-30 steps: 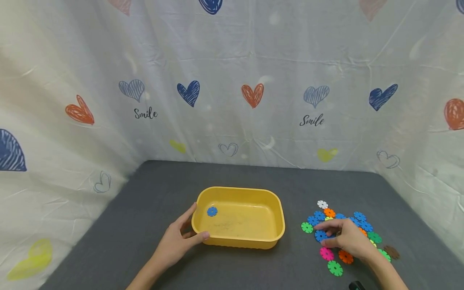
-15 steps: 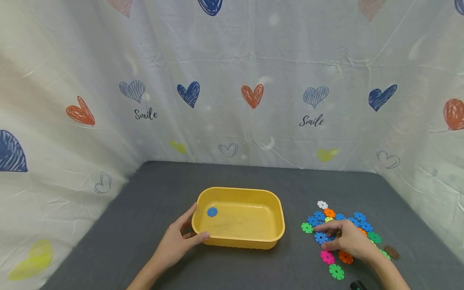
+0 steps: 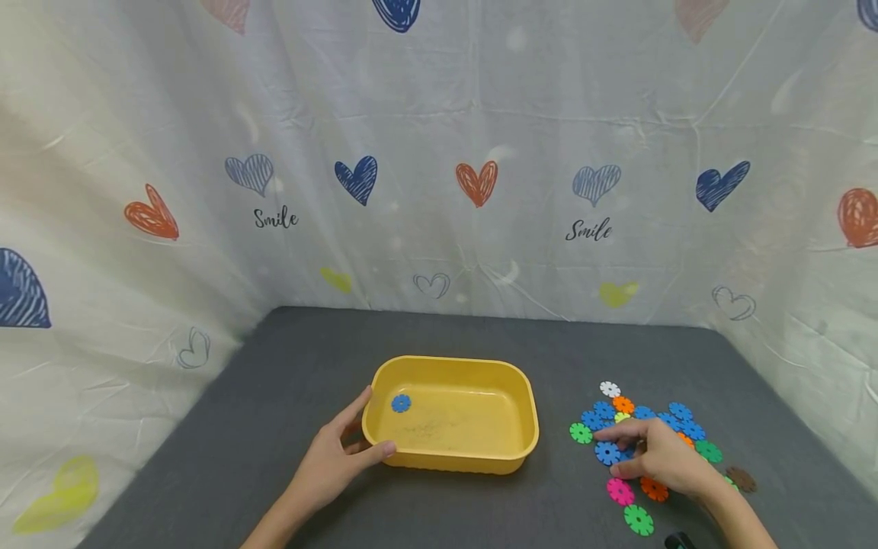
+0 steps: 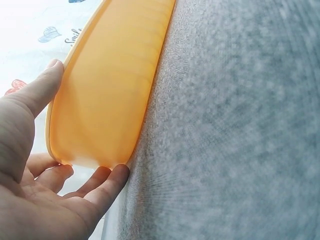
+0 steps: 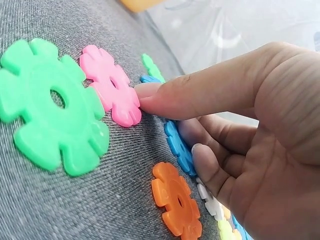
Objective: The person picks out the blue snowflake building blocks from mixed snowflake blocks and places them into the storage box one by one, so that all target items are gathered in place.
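My left hand [image 3: 334, 460] holds the left end of a yellow plastic basin [image 3: 449, 463]; in the left wrist view its thumb lies at the rim and its fingertips touch the end wall. A blue snowflake disc [image 3: 401, 403] lies inside the basin, towards the left. At the right, my right hand [image 3: 661, 456] hovers low over a spread of notched plastic discs, thumb and fingers apart. Its thumb tip touches the edge of a pink disc [image 5: 111, 85], which adjoins a green disc [image 5: 55, 105]. Blue discs [image 3: 607, 454] lie under the fingers, some partly hidden by the hand.
An orange disc [image 3: 654, 489] and a brown disc [image 3: 741, 479] lie near the right wrist, a white disc [image 3: 610, 389] at the far edge of the spread. A small black object [image 3: 679, 540] shows at the bottom edge. Behind the grey tabletop [image 3: 480, 511] hangs a heart-printed curtain [image 3: 535, 252].
The pink and green discs have slid slightly towards the front edge, along with the right thumb. The left hand and basin have kept their place.
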Demonstrator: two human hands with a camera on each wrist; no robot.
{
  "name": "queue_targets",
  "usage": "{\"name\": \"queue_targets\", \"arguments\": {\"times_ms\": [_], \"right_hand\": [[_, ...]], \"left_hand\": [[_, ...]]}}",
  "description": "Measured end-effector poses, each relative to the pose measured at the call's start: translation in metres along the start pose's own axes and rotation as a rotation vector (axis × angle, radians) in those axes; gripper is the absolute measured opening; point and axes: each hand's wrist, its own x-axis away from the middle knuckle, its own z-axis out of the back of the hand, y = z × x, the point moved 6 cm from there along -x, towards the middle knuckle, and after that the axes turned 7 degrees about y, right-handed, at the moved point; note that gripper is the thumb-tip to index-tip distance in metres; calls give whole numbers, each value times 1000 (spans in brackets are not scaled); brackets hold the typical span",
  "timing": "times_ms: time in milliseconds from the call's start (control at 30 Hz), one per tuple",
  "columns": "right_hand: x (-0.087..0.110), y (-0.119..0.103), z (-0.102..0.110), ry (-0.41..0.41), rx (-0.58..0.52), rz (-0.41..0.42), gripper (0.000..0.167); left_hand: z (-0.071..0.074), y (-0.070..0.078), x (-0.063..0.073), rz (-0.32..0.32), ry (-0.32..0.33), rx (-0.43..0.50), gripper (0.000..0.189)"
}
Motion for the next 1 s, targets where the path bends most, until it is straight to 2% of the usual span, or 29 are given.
{"name": "queue_targets", "arguments": {"times_ms": [567,1000], "right_hand": [[0,0,0,28,32,-7,45],[-1,2,0,42,15,4,44]], "left_hand": [[0,-2,-1,5,-2,-10,92],[-2,0,-3,10,-10,-15,92]]}}
